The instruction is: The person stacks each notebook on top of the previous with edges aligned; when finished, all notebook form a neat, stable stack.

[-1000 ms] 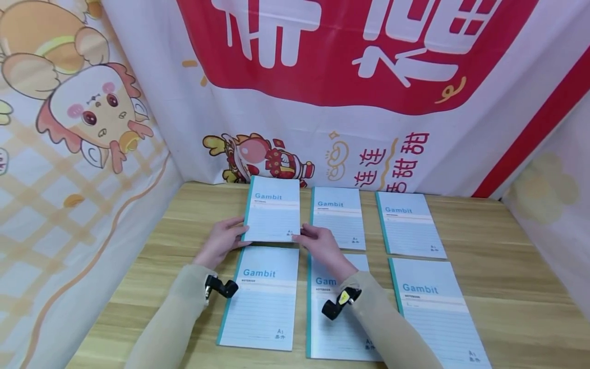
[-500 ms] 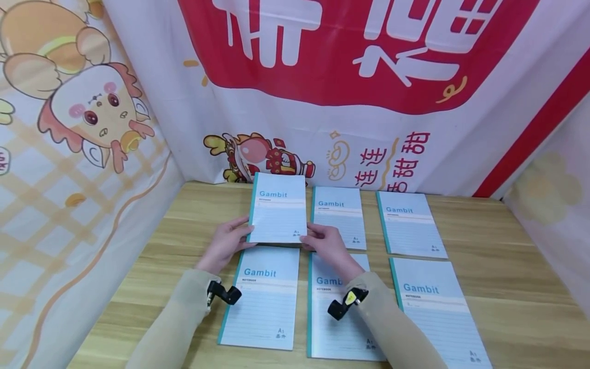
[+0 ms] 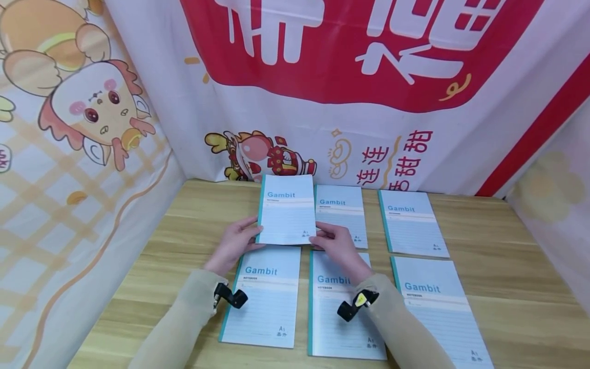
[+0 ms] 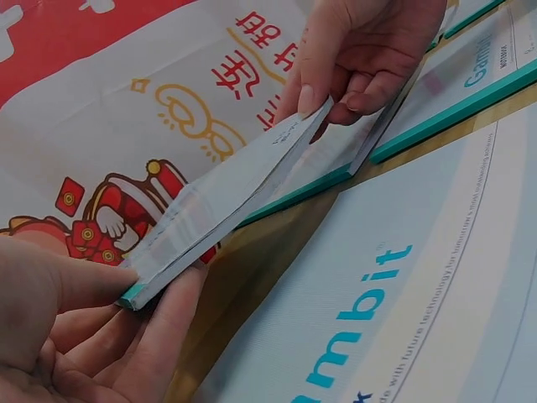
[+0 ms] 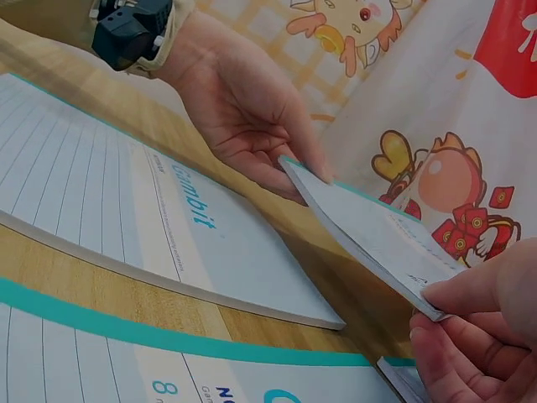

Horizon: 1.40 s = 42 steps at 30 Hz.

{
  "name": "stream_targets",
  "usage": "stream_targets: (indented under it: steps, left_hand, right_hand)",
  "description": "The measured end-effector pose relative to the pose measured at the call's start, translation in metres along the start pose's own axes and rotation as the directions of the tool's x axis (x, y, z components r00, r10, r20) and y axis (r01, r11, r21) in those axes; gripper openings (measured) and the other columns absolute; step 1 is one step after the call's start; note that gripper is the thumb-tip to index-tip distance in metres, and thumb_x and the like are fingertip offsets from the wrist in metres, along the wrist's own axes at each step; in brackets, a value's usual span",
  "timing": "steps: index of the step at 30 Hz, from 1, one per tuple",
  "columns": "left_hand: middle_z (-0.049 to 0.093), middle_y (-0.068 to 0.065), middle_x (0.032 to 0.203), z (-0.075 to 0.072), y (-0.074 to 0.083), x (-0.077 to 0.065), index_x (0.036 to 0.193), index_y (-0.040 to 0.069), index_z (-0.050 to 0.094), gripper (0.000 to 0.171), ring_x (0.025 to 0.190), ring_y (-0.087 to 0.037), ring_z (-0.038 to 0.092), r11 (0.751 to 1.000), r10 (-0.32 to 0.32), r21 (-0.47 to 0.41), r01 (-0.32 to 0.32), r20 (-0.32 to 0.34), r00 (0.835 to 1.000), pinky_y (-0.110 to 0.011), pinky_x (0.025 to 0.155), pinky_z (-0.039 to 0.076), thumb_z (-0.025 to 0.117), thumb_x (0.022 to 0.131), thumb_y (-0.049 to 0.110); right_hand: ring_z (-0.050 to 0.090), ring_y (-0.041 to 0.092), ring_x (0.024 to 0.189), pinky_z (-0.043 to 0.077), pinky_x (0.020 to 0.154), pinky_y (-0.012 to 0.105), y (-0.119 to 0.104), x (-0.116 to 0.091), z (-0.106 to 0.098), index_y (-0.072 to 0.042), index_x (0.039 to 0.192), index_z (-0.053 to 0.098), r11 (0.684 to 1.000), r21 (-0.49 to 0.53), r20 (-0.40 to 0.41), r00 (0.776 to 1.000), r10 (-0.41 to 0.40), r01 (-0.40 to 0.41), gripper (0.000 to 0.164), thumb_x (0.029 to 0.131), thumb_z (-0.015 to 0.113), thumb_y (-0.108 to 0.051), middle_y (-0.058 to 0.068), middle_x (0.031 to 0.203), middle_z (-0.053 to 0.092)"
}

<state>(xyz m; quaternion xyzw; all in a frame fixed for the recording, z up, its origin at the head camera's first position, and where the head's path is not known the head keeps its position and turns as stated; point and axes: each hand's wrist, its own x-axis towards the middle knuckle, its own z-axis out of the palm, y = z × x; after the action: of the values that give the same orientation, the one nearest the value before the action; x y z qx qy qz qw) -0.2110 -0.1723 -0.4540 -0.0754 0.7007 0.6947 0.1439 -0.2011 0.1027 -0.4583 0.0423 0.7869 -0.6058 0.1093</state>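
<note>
Both hands pinch one notebook between them: the left hand (image 3: pixel 232 245) at the lower part of its teal spine, the right hand (image 3: pixel 338 246) at its lower right corner. In the wrist views, thumbs lie on the cover and fingers are bent beneath. Gripping opposite edges probably keeps the thin, floppy pad from sagging, and leaves its title uncovered.

Nearest the person is a row of three notebooks flat on the desk (image 3: pixel 152 277): front left (image 3: pixel 262 307), front middle (image 3: pixel 341 328), partly hidden under the right forearm, and front right (image 3: pixel 438 307). Their spines all face left, seemingly so that every cover reads the same way up.

Beyond that row hangs the held notebook (image 3: pixel 288 210), raised off the desk, its cover facing the person. To its right lie the back middle notebook (image 3: pixel 343 205) and, well apart, the back right one (image 3: pixel 410 220), roughly lined up with the front row as if in a grid. Behind everything hangs a red and white cloth (image 3: pixel 322 77).

Compared with a second ago, hands and held notebook have shifted right; the strip that separated it from the back middle notebook is now covered. The other five lie as they did.
</note>
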Motion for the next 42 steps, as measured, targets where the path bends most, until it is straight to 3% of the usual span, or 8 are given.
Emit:
stream_targets:
  steps: [11,21,34,42]
  left_hand:
    - [0.071,-0.014,0.116,0.017,-0.002,-0.003,0.154,0.014,0.044,0.060,0.093,-0.027,0.071,0.997,0.004,0.080,-0.007,0.042,0.999,-0.037,0.086,0.060,0.068,0.100,0.018]
    - [0.070,-0.013,0.112,0.030,0.002,-0.001,0.155,0.013,0.043,0.068,0.093,-0.028,0.072,0.992,0.012,0.126,-0.028,0.132,0.991,-0.036,0.084,0.060,0.073,0.095,0.009]
    - [0.075,-0.009,0.109,0.056,0.002,0.000,0.128,0.009,0.066,0.045,0.096,-0.024,0.073,0.996,-0.019,0.087,0.011,0.088,0.996,-0.035,0.084,0.060,0.083,0.087,0.018]
    - [0.074,-0.009,0.108,0.081,0.002,0.004,0.122,0.008,0.070,0.036,0.096,-0.022,0.073,0.998,-0.024,0.052,0.020,0.082,0.996,-0.032,0.084,0.060,0.082,0.089,0.019]
  right_hand:
    - [0.070,0.019,0.095,0.060,0.083,0.030,0.006,-0.002,-0.025,-0.015,0.141,0.062,1.000,0.003,-0.024,1.000,0.003,-0.003,0.050,0.093,0.077,-0.013,0.008,0.110,0.067]
    - [0.071,0.020,0.095,0.059,0.085,0.033,0.012,-0.007,-0.049,-0.014,0.143,0.060,1.000,-0.022,-0.018,1.000,0.008,-0.008,0.051,0.094,0.075,-0.014,0.009,0.113,0.067]
    - [0.071,0.020,0.095,0.056,0.092,0.042,0.015,-0.022,-0.077,-0.014,0.145,0.056,0.993,-0.117,-0.064,0.998,-0.005,-0.003,0.052,0.096,0.074,-0.018,0.009,0.113,0.069]
    - [0.069,0.022,0.101,0.057,0.092,0.039,0.019,-0.031,-0.099,-0.011,0.146,0.054,0.988,-0.151,-0.093,0.995,-0.021,0.007,0.054,0.097,0.074,-0.020,0.011,0.117,0.068]
